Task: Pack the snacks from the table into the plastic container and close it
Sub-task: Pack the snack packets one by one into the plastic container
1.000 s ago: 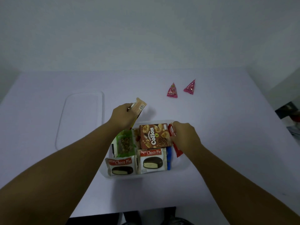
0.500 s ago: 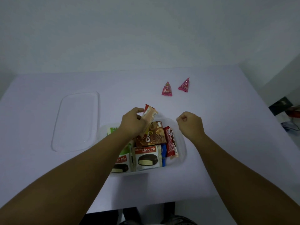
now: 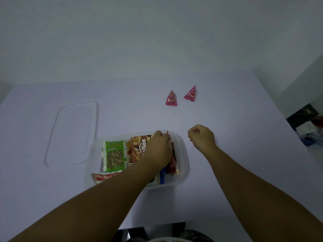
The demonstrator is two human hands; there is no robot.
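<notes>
The clear plastic container [image 3: 183, 154] sits on the white table, holding a green nut snack pack [image 3: 114, 155], a brown Collon box [image 3: 139, 147], a Choco Pie pack [image 3: 104, 177], red packets [image 3: 173, 163] and a blue one [image 3: 162, 177]. My left hand [image 3: 160, 150] is inside over the container's right side, fingers closed on a snack packet whose red tip [image 3: 167, 132] pokes out above them. My right hand [image 3: 201, 137] is a fist just right of the container, holding nothing. Two pink triangular packets [image 3: 171, 98] [image 3: 190, 94] lie on the table beyond.
The clear lid [image 3: 73, 133] lies flat on the table left of the container. Dark objects [image 3: 304, 119] stand off the table's right edge. A white wall rises behind the table.
My left hand has carried the brown packet from the container's far left to its right side and lowered it in. My right hand has let go of the red packet and pulled away right.
</notes>
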